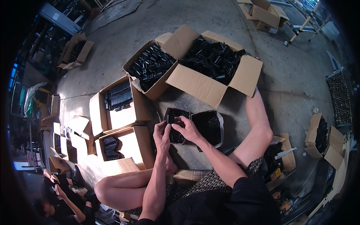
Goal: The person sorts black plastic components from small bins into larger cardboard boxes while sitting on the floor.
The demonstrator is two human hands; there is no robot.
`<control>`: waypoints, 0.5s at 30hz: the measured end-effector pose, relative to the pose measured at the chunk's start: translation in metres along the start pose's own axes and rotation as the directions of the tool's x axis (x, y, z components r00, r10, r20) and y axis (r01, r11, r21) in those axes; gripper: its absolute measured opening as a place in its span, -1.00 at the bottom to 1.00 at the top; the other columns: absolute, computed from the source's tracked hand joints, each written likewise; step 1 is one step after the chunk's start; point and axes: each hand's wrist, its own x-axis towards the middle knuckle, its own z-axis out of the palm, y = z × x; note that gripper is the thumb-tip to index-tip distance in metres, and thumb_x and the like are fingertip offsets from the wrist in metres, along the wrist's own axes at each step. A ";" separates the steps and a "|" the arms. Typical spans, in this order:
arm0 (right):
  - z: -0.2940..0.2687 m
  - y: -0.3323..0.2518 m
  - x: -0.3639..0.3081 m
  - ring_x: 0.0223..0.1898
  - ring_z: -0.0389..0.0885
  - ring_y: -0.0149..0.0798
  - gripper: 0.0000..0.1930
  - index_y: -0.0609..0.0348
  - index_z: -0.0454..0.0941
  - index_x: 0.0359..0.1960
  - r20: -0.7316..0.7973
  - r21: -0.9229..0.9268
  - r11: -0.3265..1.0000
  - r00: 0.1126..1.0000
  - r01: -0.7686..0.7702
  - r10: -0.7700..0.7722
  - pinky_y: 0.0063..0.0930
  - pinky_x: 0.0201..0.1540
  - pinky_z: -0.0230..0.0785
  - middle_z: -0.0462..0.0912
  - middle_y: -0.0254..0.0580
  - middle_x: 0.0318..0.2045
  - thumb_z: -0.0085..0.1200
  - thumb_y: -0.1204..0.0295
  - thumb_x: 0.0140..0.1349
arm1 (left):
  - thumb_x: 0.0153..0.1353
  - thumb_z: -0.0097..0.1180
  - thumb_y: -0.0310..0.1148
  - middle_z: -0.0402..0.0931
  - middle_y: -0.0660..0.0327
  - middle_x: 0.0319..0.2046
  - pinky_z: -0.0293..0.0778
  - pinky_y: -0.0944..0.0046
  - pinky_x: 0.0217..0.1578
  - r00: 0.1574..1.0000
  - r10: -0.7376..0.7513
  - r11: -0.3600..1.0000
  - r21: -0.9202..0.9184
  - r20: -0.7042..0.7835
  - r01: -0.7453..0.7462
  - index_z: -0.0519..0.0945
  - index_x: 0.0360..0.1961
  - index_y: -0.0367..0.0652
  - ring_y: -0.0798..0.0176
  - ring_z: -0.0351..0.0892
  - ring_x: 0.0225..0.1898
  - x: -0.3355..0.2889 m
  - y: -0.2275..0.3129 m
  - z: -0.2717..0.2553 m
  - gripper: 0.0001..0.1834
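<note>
Between my fingertips I hold a small black plastic-looking part (170, 119); its exact kind is too small to tell. My left hand (162, 135) is closed on its left side, with thumb and fingers pinching. From the right, my right hand (188, 130) is closed on the same part. Both hands are above a small open container (182, 111) with black pieces inside, partly hidden by my fingers. Touching its right side stands a second small container (221, 129), lined at the rim and filled with tiny black pieces.
Two cardboard boxes of black parts, a left one (159, 88) and a right one (200, 82), stand ahead. Leftward, an upper carton (116, 118) and a lower carton (131, 146) hold neat rows. Another person (65, 198) sits at lower left; my bent legs flank the containers.
</note>
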 end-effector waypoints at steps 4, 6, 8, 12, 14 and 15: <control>0.000 0.004 0.004 -0.19 0.63 -0.41 -0.69 0.31 0.56 -0.05 0.009 -0.078 0.997 1.000 -0.017 0.017 -0.46 -0.09 0.49 0.70 -0.18 -0.23 0.20 0.35 0.28 | 0.34 0.16 -0.45 0.57 0.23 -0.23 0.43 0.50 -0.13 0.999 -0.036 0.999 -0.038 0.005 0.036 0.45 -0.02 -0.33 0.51 0.50 -0.19 0.000 0.002 -0.001 -0.74; 0.000 -0.003 0.000 -0.21 0.66 -0.29 -0.69 0.31 0.55 -0.06 0.005 0.002 1.000 1.000 -0.025 0.025 -0.37 -0.11 0.49 0.69 -0.10 -0.24 0.18 0.33 0.28 | 0.35 0.14 -0.47 0.57 0.21 -0.18 0.45 0.48 -0.07 0.998 -0.055 0.997 -0.046 0.015 0.056 0.46 -0.01 -0.32 0.49 0.52 -0.14 0.000 0.003 -0.002 -0.75; 0.000 -0.006 0.000 -0.23 0.67 -0.23 -0.69 0.31 0.54 -0.07 0.021 0.023 1.000 1.000 -0.014 0.014 -0.32 -0.12 0.50 0.68 -0.06 -0.24 0.17 0.33 0.28 | 0.35 0.15 -0.46 0.57 0.22 -0.18 0.45 0.49 -0.08 0.999 -0.046 0.999 -0.002 0.007 0.046 0.46 -0.01 -0.32 0.50 0.51 -0.15 0.001 0.005 -0.003 -0.75; -0.002 0.004 0.005 -0.25 0.62 -0.36 -0.73 0.31 0.55 -0.10 0.060 -0.088 0.995 0.997 -0.047 0.053 -0.41 -0.16 0.48 0.69 -0.16 -0.26 0.17 0.35 0.29 | 0.34 0.17 -0.44 0.57 0.23 -0.19 0.45 0.49 -0.10 0.998 -0.064 0.997 -0.049 0.003 0.064 0.47 -0.02 -0.32 0.50 0.51 -0.17 0.000 0.004 -0.003 -0.74; 0.001 0.006 0.005 -0.25 0.60 -0.43 -0.75 0.31 0.57 -0.14 0.030 -0.059 0.998 0.999 -0.024 0.026 -0.44 -0.17 0.46 0.69 -0.20 -0.30 0.15 0.34 0.30 | 0.34 0.17 -0.44 0.57 0.23 -0.20 0.45 0.49 -0.10 0.999 -0.054 0.998 -0.034 0.006 0.054 0.47 -0.02 -0.32 0.49 0.51 -0.17 0.000 0.003 -0.002 -0.74; 0.005 0.006 0.003 -0.26 0.60 -0.44 -0.75 0.31 0.58 -0.16 -0.004 0.003 1.000 0.999 0.031 -0.031 -0.44 -0.18 0.46 0.69 -0.20 -0.31 0.14 0.33 0.31 | 0.34 0.18 -0.43 0.57 0.23 -0.20 0.44 0.49 -0.11 0.999 -0.051 0.998 -0.027 0.007 0.051 0.47 -0.02 -0.32 0.49 0.51 -0.17 0.000 0.003 -0.002 -0.73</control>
